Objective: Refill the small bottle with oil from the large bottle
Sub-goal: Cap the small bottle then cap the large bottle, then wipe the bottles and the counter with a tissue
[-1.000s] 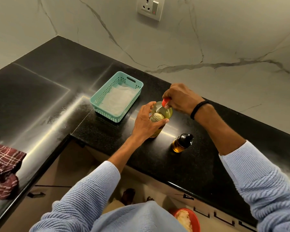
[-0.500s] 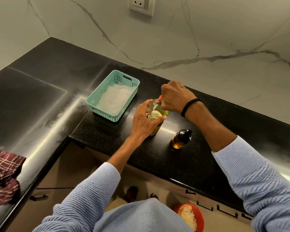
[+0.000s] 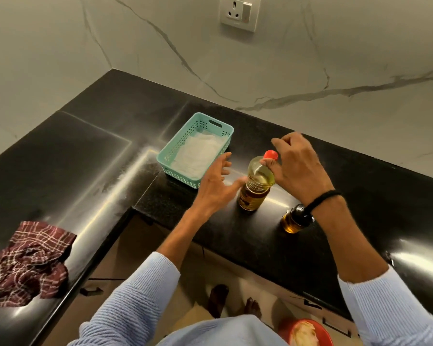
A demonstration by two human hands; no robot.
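On the black bench (image 3: 235,245), left hand (image 3: 214,186) and right hand (image 3: 298,166) have wide, empty grips by the large clear oil bottle (image 3: 256,186). Its red cap (image 3: 271,154) is on; twisting it off seems next.

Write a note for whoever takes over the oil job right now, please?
Left hand: open, fingers spread, beside the large bottle, not gripping it.
Right hand: loosely open, thumb by the red cap, which sits on the large bottle.
Small bottle: upright on the counter near the right wrist, black top on, amber oil inside.
Done: both bottles capped; whether oil was poured cannot be told.
Left: if unfilled, open both, pour, recap.
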